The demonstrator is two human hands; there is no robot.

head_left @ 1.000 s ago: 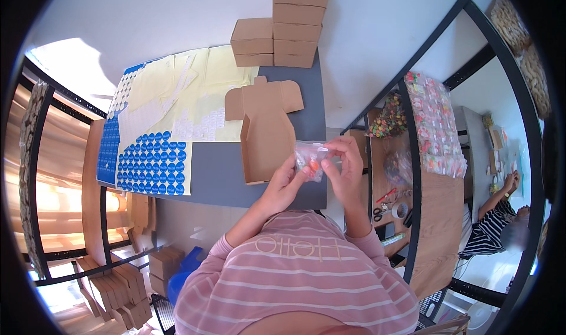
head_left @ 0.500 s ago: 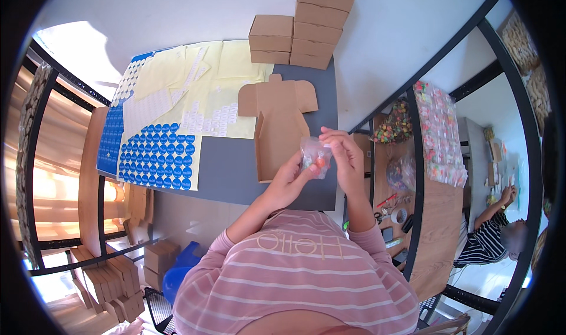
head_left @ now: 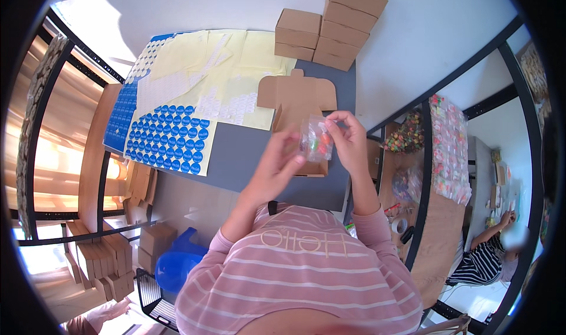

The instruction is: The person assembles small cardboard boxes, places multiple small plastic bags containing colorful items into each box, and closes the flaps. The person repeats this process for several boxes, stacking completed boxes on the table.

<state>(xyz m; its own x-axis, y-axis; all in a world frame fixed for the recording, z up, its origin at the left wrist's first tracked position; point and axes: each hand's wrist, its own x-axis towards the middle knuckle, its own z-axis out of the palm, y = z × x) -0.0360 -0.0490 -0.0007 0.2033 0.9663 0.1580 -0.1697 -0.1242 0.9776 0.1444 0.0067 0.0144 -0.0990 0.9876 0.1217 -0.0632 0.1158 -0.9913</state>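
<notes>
Small clear bag (head_left: 316,143) of coloured pieces, held in the air over the flat unfolded cardboard box (head_left: 298,114) on the grey table (head_left: 242,152). Right hand (head_left: 349,139) pinches its upper edge; left hand (head_left: 277,164) grips its left side. Sticker sheets (head_left: 174,137) lie left. Stacked closed boxes (head_left: 330,25) beyond.

Small clear bag (head_left: 316,141) with orange and green bits, held over the grey surface (head_left: 242,152). Flat unfolded brown carton (head_left: 298,96) beneath it. Closed brown cartons (head_left: 330,25) stacked at far edge. Sheet of round blue labels (head_left: 171,137) to the left, pale yellow label sheets (head_left: 236,69) behind it.
</notes>
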